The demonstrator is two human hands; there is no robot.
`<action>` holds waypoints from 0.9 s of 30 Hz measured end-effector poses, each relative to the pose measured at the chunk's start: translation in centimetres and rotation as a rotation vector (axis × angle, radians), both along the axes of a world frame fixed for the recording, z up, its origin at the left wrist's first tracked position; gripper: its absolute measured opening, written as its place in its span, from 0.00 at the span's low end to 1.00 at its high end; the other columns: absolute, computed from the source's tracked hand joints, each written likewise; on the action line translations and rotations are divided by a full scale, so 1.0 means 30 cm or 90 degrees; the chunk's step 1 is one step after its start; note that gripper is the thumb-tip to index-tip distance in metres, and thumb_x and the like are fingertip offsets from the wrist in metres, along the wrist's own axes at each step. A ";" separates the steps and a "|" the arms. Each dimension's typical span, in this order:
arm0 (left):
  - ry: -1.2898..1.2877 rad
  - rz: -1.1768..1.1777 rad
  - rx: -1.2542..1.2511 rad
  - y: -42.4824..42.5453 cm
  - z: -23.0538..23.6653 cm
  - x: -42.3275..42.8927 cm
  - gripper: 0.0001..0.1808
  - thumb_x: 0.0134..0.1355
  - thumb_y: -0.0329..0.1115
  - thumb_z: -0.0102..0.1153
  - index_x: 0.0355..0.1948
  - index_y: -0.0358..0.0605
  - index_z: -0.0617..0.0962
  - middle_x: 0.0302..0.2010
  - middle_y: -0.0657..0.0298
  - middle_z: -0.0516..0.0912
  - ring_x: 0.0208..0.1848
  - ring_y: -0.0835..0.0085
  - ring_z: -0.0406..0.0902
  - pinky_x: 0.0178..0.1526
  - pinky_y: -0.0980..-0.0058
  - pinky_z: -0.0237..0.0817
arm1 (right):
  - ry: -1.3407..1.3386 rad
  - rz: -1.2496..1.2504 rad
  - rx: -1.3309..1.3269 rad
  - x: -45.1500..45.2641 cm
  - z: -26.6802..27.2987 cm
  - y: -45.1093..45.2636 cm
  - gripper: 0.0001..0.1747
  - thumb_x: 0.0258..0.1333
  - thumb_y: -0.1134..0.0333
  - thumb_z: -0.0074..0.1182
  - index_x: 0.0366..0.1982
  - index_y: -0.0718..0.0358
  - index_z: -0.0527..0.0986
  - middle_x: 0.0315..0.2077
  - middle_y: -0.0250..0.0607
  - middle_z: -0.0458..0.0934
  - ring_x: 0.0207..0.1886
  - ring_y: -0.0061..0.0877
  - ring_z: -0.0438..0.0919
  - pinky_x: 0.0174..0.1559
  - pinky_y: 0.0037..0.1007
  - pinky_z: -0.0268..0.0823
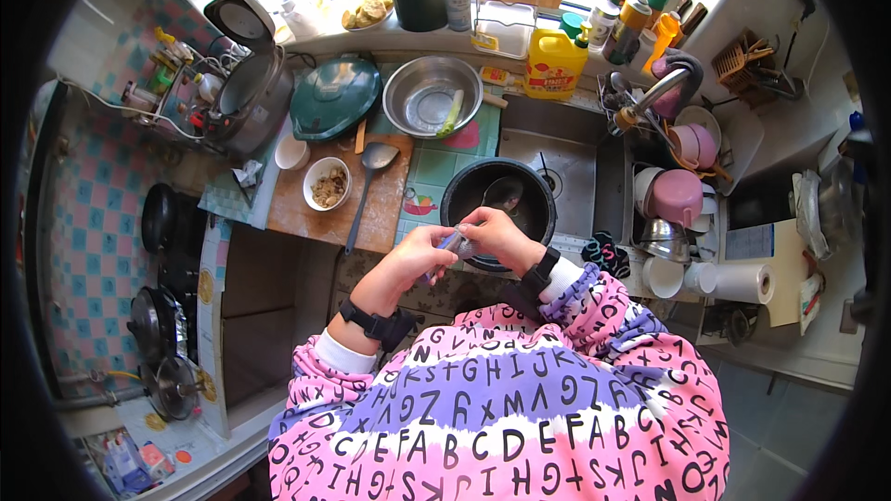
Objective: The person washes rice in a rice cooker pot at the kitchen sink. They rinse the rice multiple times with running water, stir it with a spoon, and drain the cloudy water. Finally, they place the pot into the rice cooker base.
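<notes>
In the head view, my left hand (421,254) is closed around a small plastic packet (452,245) with purple on it, held at the near rim of a dark round pot (452,184). The fingers of my right hand (495,233) pinch the packet's upper end. What the packet holds cannot be told. A ladle (502,193) lies inside the pot, its bowl partly in dark shadow or liquid. Left of the pot, a grey spatula (379,155) rests on a wooden cutting board (386,205) beside a white bowl of brown food (327,184).
A metal basin (393,101) with a green vegetable piece (452,115) stands behind the board. Right of the pot is a steel sink (578,205) with a faucet (630,118). A green lid (334,97), an open rice cooker (257,104), a yellow jug (555,66) and stacked dishes (676,198) surround the work area.
</notes>
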State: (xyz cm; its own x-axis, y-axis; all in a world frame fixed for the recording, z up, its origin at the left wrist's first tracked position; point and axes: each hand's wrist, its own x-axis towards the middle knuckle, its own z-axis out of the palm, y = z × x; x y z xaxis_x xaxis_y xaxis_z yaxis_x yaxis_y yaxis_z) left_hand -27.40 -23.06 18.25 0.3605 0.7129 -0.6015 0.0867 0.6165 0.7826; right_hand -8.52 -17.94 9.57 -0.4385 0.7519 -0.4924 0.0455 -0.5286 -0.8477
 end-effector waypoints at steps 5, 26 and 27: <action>-0.104 0.030 -0.035 -0.006 0.009 -0.017 0.28 0.58 0.23 0.59 0.61 0.31 0.69 0.32 0.62 0.81 0.21 0.83 0.74 0.20 0.86 0.64 | -0.004 -0.023 -0.015 0.012 -0.028 0.029 0.09 0.62 0.69 0.56 0.42 0.67 0.75 0.36 0.39 0.79 0.35 0.24 0.79 0.39 0.29 0.75; -0.333 0.153 -0.125 -0.085 0.072 -0.074 0.26 0.63 0.24 0.52 0.62 0.26 0.66 0.38 0.49 0.83 0.23 0.82 0.75 0.21 0.90 0.69 | 0.036 -0.276 -0.137 0.054 -0.142 0.102 0.10 0.60 0.73 0.57 0.41 0.68 0.71 0.33 0.42 0.77 0.32 0.29 0.81 0.32 0.32 0.78; -0.319 0.159 -0.124 -0.084 0.078 -0.075 0.26 0.63 0.24 0.52 0.62 0.26 0.66 0.38 0.49 0.83 0.23 0.82 0.75 0.21 0.89 0.69 | -0.005 -0.282 -0.126 0.047 -0.147 0.096 0.10 0.60 0.73 0.57 0.41 0.67 0.71 0.33 0.42 0.77 0.32 0.28 0.80 0.32 0.32 0.77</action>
State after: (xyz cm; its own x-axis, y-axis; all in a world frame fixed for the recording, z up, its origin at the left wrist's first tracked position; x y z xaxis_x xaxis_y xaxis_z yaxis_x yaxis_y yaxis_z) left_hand -29.64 -25.58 20.58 0.4704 0.7056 -0.5299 -0.4299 0.7077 0.5607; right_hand -7.12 -15.05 5.17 -0.0928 0.7571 -0.6467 -0.2153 -0.6494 -0.7293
